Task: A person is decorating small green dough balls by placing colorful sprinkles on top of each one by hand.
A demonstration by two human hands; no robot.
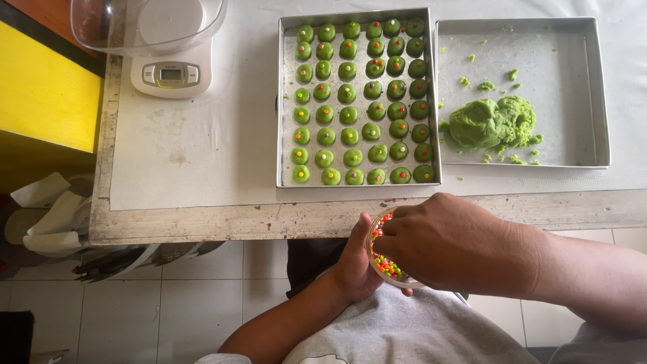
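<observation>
A worn table (202, 219) under a white sheet (202, 135) stands on a pale tiled floor (168, 296). At 11 o'clock sits a white scale (172, 74) bearing a clear bowl (145, 23). At 12 o'clock lies a metal tray (286, 101) filled with rows of small green dough balls (347, 94), most topped with a coloured dot. Just beside it, at 1 o'clock, a second tray (579, 87) holds a lump of green dough (492, 123) and scattered crumbs.

Below the table edge, at 6 o'clock, my left hand (354, 266) is cupped around a small clear cup (387, 263) of coloured sprinkles (385, 264), gripping it from the 9 o'clock side. My right hand (448, 246) comes over the cup from 3 o'clock, fingers bunched and dipped into its mouth; I cannot tell whether they pinch any sprinkles. The cup sits above my lap, near the first tray's front edge. At 8 o'clock, crumpled white bags (47, 216) lie beside the table.
</observation>
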